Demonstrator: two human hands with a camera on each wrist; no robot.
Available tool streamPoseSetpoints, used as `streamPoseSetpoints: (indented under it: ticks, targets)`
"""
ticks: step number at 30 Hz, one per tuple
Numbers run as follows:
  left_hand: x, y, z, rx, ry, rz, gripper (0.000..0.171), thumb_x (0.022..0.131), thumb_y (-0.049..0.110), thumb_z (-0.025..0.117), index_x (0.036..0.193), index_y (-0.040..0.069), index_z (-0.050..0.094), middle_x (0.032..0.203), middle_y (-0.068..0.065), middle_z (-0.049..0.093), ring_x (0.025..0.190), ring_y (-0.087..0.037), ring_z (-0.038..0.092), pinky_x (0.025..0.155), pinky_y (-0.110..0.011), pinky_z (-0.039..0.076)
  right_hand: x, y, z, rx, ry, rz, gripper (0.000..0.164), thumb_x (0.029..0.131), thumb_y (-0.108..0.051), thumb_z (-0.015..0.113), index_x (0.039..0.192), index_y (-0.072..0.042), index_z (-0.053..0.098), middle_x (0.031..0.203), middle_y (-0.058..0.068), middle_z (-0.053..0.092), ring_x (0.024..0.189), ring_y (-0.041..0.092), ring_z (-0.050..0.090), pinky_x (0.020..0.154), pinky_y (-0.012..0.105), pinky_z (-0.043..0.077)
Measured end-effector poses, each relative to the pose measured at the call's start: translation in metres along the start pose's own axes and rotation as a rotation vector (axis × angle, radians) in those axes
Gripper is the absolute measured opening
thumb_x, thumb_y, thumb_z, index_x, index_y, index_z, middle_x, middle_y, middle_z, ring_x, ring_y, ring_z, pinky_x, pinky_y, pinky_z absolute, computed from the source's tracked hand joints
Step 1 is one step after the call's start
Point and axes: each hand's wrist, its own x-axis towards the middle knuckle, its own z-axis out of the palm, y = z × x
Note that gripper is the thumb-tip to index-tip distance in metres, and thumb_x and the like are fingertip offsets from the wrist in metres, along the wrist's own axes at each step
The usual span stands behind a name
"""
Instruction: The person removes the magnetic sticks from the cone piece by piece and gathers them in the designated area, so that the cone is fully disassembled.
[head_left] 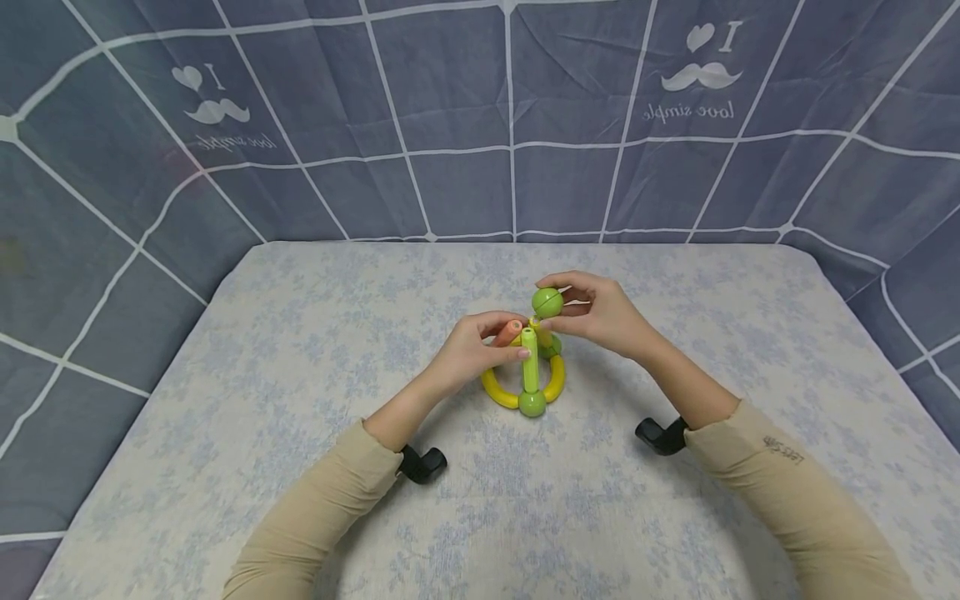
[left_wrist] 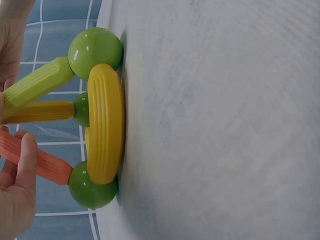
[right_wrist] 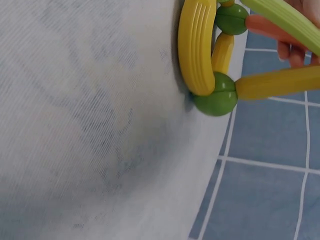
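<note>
A toy frame stands on the table, with curved yellow pieces [head_left: 501, 393] joined by green balls [head_left: 532, 404] as its base. A light green rod [head_left: 530, 367], an orange rod [left_wrist: 45, 165] and a straight yellow rod [right_wrist: 275, 84] rise from it, leaning inward. My left hand [head_left: 468, 350] grips the orange rod, its thumb touching the light green one in the head view. My right hand [head_left: 600, 312] holds a loose green ball [head_left: 547, 302] above the rods' upper ends. Its thumb is by the top of the yellow rod. The right wrist view leaves this ball out.
A pale cloth with blue flowers covers the table [head_left: 337, 333]. Blue-grey curtains [head_left: 450, 100] with white lines hang behind and at both sides. Black wrist mounts [head_left: 423, 465] are strapped at both sleeve cuffs, just above the tabletop.
</note>
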Motion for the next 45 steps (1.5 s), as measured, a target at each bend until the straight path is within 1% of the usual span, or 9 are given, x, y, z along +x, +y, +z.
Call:
streamPoseSetpoints:
  ticks: [2,11,15,18,25,30,34,38,45]
  targets:
    - [0.003,-0.008,-0.001,0.0,-0.002,-0.004,0.04,0.082,0.008,0.072,0.121,0.002,0.061,0.117,-0.011,0.061,0.111,-0.029,0.052,0.087,-0.034,0.045,-0.001,0.001,-0.004,0.001,0.012,0.026,0.045,0.079,-0.002,0.073,0.121,-0.001,0.058,0.115,0.011,0.058,0.097,0.021,0.058,0.08,0.028,0.052]
    - [0.0,-0.015,-0.012,0.079,0.032,-0.02,0.04,0.081,0.013,0.073,0.119,0.006,0.063,0.116,-0.003,0.063,0.11,-0.021,0.054,0.089,-0.036,0.047,-0.01,0.014,-0.019,-0.011,0.056,0.126,0.049,0.079,-0.006,0.074,0.125,-0.003,0.056,0.119,0.012,0.056,0.097,0.018,0.059,0.076,0.026,0.052]
    - [-0.001,-0.017,-0.015,0.093,0.048,-0.031,0.036,0.083,0.013,0.072,0.117,0.007,0.063,0.114,-0.003,0.063,0.107,-0.019,0.055,0.088,-0.034,0.047,-0.014,0.02,-0.026,-0.049,0.071,0.143,0.049,0.08,-0.008,0.074,0.125,-0.004,0.056,0.119,0.011,0.057,0.096,0.016,0.059,0.075,0.024,0.052]
    - [-0.001,-0.019,-0.017,0.096,0.053,-0.059,0.035,0.083,0.014,0.072,0.116,0.009,0.063,0.112,-0.003,0.063,0.104,-0.018,0.056,0.084,-0.033,0.049,-0.015,0.024,-0.03,-0.078,0.083,0.155,0.049,0.08,-0.008,0.074,0.125,-0.004,0.056,0.118,0.011,0.057,0.095,0.015,0.059,0.073,0.024,0.052]
    - [0.001,-0.021,-0.019,0.093,0.044,-0.102,0.033,0.083,0.015,0.072,0.115,0.01,0.064,0.112,-0.002,0.062,0.104,-0.018,0.056,0.081,-0.032,0.05,-0.016,0.035,-0.039,-0.083,0.133,0.178,0.047,0.08,-0.006,0.073,0.124,-0.004,0.057,0.116,0.011,0.058,0.093,0.011,0.058,0.072,0.022,0.052]
    - [0.002,-0.024,-0.02,0.098,0.031,-0.109,0.032,0.083,0.014,0.071,0.114,0.008,0.064,0.112,-0.003,0.062,0.104,-0.019,0.056,0.081,-0.033,0.05,-0.016,0.042,-0.047,-0.141,0.129,0.18,0.048,0.081,-0.007,0.072,0.126,-0.003,0.055,0.118,0.014,0.056,0.093,0.015,0.057,0.072,0.02,0.05]
    - [0.001,-0.026,-0.022,0.095,0.024,-0.119,0.03,0.083,0.014,0.072,0.111,0.007,0.064,0.111,-0.005,0.062,0.103,-0.02,0.057,0.082,-0.033,0.049,-0.014,0.051,-0.055,-0.186,0.146,0.218,0.048,0.082,-0.009,0.072,0.127,-0.004,0.055,0.116,0.015,0.057,0.092,0.016,0.056,0.071,0.019,0.049]
    - [0.001,-0.026,-0.022,0.085,0.013,-0.131,0.031,0.083,0.014,0.072,0.111,0.005,0.064,0.11,-0.008,0.061,0.102,-0.023,0.057,0.082,-0.033,0.049,-0.01,0.06,-0.061,-0.227,0.179,0.248,0.047,0.081,-0.007,0.072,0.124,-0.004,0.056,0.112,0.015,0.059,0.091,0.017,0.057,0.07,0.019,0.048]
    - [0.002,-0.026,-0.022,0.074,0.007,-0.149,0.036,0.082,0.012,0.072,0.114,0.001,0.062,0.113,-0.012,0.06,0.103,-0.026,0.056,0.083,-0.033,0.048,-0.002,0.073,-0.064,-0.235,0.188,0.321,0.048,0.081,-0.004,0.07,0.126,0.001,0.053,0.114,0.019,0.057,0.098,0.028,0.055,0.072,0.022,0.046]
